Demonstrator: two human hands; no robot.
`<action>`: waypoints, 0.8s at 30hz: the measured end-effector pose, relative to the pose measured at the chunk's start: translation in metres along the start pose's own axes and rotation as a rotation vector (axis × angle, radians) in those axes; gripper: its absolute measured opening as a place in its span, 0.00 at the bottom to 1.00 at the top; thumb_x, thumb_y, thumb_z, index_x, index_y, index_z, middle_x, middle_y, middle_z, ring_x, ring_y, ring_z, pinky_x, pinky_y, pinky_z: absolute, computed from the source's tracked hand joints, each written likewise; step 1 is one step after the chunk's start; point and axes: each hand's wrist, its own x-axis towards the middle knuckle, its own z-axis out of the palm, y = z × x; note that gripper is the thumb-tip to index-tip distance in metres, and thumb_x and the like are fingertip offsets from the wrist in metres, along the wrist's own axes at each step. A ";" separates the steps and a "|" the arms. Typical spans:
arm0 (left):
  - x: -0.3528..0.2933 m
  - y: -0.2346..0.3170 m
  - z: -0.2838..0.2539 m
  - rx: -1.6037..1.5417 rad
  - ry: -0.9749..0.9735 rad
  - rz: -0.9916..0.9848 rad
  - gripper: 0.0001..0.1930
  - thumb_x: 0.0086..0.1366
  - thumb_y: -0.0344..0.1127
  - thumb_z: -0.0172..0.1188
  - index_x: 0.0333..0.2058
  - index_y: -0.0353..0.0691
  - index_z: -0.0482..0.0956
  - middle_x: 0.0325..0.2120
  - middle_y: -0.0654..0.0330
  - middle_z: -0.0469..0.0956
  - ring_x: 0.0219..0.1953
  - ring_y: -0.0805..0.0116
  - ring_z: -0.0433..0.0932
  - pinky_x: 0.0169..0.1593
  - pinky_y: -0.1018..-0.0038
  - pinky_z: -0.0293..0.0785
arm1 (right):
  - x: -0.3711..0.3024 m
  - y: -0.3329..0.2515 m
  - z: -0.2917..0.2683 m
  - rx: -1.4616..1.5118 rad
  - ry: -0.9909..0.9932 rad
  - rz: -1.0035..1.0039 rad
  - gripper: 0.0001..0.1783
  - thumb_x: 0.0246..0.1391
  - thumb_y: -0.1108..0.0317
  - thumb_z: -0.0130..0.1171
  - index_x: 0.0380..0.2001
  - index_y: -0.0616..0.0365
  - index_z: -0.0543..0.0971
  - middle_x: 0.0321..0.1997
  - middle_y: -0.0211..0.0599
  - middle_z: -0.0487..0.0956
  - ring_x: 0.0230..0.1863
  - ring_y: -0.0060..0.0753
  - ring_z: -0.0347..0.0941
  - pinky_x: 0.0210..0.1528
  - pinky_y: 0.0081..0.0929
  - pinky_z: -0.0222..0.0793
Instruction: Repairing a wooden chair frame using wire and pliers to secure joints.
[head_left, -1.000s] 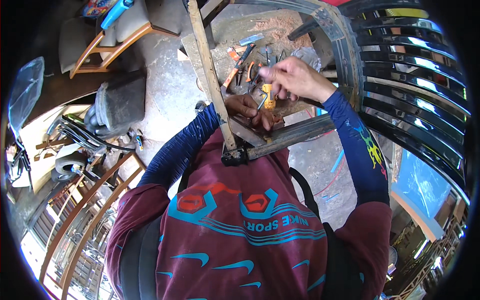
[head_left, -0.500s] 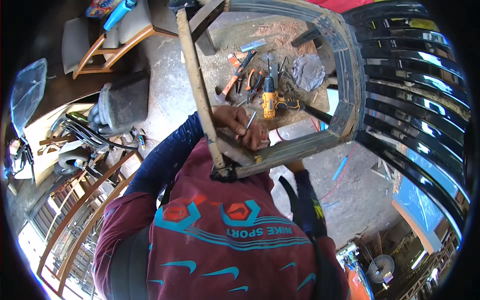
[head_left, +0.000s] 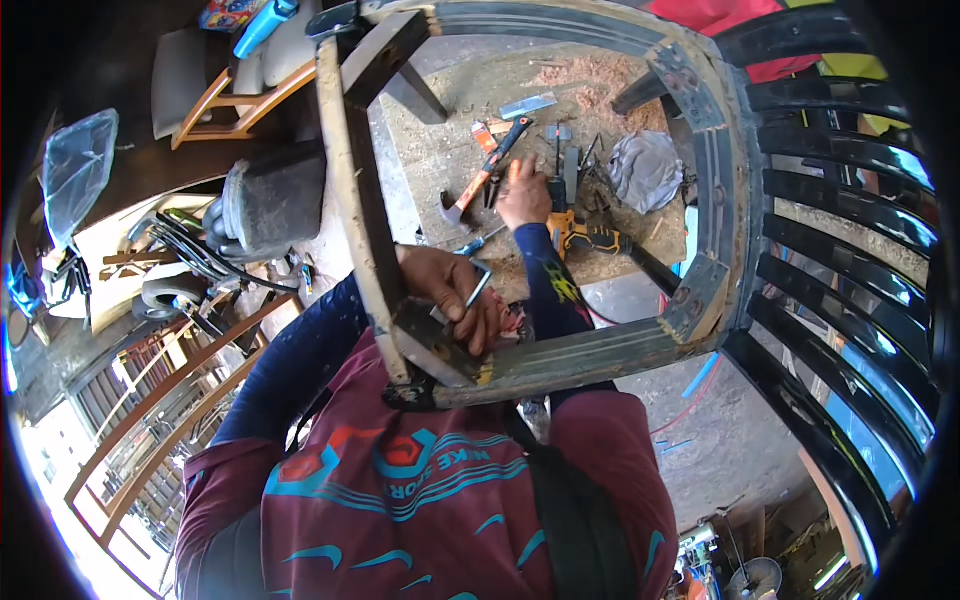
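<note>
A dark wooden chair frame (head_left: 560,365) with black back slats (head_left: 850,165) stands tilted in front of me. My left hand (head_left: 455,295) is inside the frame by its near left corner brace (head_left: 435,345). Its fingers pinch a thin bent metal rod (head_left: 479,287), which looks like a hex key. My right hand (head_left: 523,195) reaches through the frame to the tools on the work surface. Its fingers curl over orange-handled pliers, mostly hidden under the hand. Close by lie a hammer (head_left: 487,170) and a yellow cordless drill (head_left: 590,236).
The worn board (head_left: 425,150) under the tools carries wood shavings (head_left: 600,78), a crumpled grey cloth (head_left: 645,172) and a flat blue-grey bar (head_left: 528,105). Padded chairs (head_left: 185,85), a dark bin (head_left: 275,205) and wooden frames (head_left: 170,410) stand to the left. A red hose crosses the floor.
My right hand has come from below the frame's near rail up to the tools, over the pliers. The left hand keeps the rod, now tilted differently. The view has shifted slightly.
</note>
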 end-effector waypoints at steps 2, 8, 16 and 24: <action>0.003 -0.006 0.001 -0.031 -0.025 0.035 0.14 0.67 0.38 0.60 0.36 0.30 0.84 0.43 0.48 0.83 0.55 0.53 0.75 0.63 0.56 0.62 | -0.018 0.010 -0.018 0.270 0.172 -0.081 0.44 0.42 0.69 0.62 0.64 0.58 0.56 0.50 0.59 0.74 0.46 0.57 0.78 0.45 0.47 0.76; -0.004 -0.002 -0.015 0.116 -0.059 -0.089 0.15 0.69 0.41 0.59 0.41 0.32 0.84 0.46 0.56 0.82 0.47 0.71 0.77 0.43 0.78 0.71 | -0.145 0.072 -0.108 0.599 0.120 0.355 0.18 0.65 0.57 0.56 0.22 0.54 0.74 0.17 0.26 0.70 0.20 0.19 0.68 0.23 0.20 0.63; 0.000 0.017 -0.006 0.090 -0.096 -0.069 0.14 0.69 0.36 0.58 0.39 0.28 0.83 0.43 0.50 0.82 0.55 0.56 0.76 0.60 0.63 0.67 | -0.284 -0.011 -0.310 1.040 0.451 0.264 0.21 0.67 0.62 0.53 0.58 0.62 0.73 0.43 0.40 0.83 0.31 0.16 0.74 0.35 0.16 0.69; 0.002 0.006 -0.013 0.204 -0.039 -0.100 0.15 0.70 0.39 0.58 0.40 0.30 0.83 0.40 0.54 0.84 0.47 0.66 0.79 0.54 0.72 0.70 | -0.222 -0.098 -0.320 1.603 0.068 -0.315 0.32 0.69 0.51 0.41 0.70 0.52 0.57 0.69 0.59 0.63 0.71 0.55 0.57 0.60 0.70 0.64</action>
